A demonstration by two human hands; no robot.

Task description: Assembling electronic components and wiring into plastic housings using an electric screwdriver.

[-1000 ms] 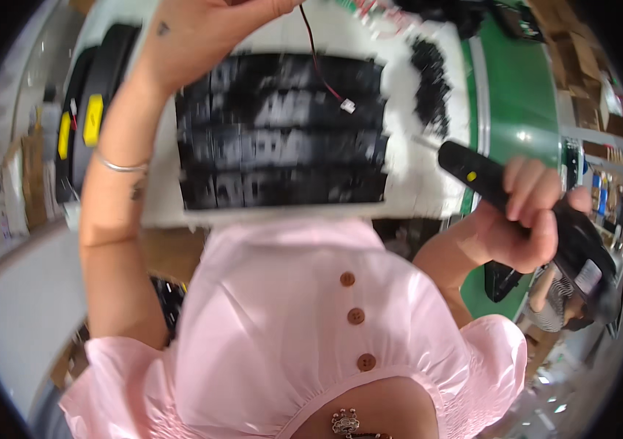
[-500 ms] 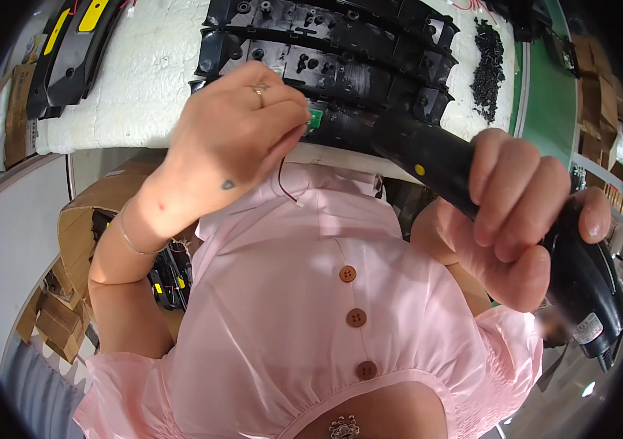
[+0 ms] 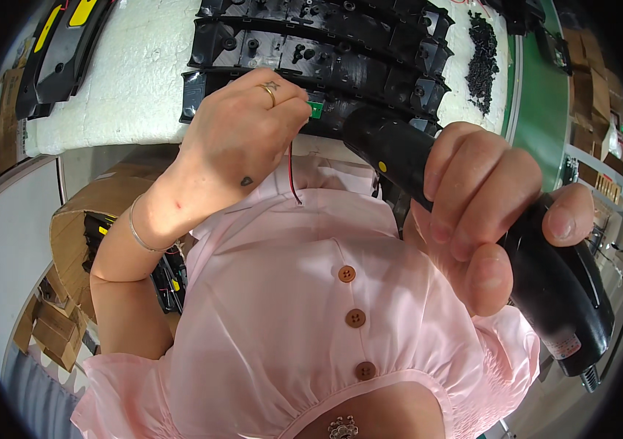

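My left hand [image 3: 245, 128] is closed in a pinch at the edge of a small green circuit board [image 3: 316, 110]. Its fingertips cover part of the board. The board sits at the nearest of several long black plastic housings [image 3: 194, 95]. A thin dark-and-red wire [image 3: 291, 172] dangles below these fingers. Wrapped in my right hand [image 3: 487, 190] is a black electric screwdriver [image 3: 392, 150] with a yellow dot. Its front end points toward the housing just right of the board; the tip is hidden.
Small black screws [image 3: 483, 66] lie heaped on the white foam surface [image 3: 143, 66] at the right. Black parts with yellow strips [image 3: 70, 58] lie at the far left. An open cardboard box [image 3: 70, 227] with similar parts stands below the left table edge.
My right hand and the screwdriver have moved left, bringing its front end closer to the circuit board. The housings have shifted slightly left in view. My left hand keeps its pinch.
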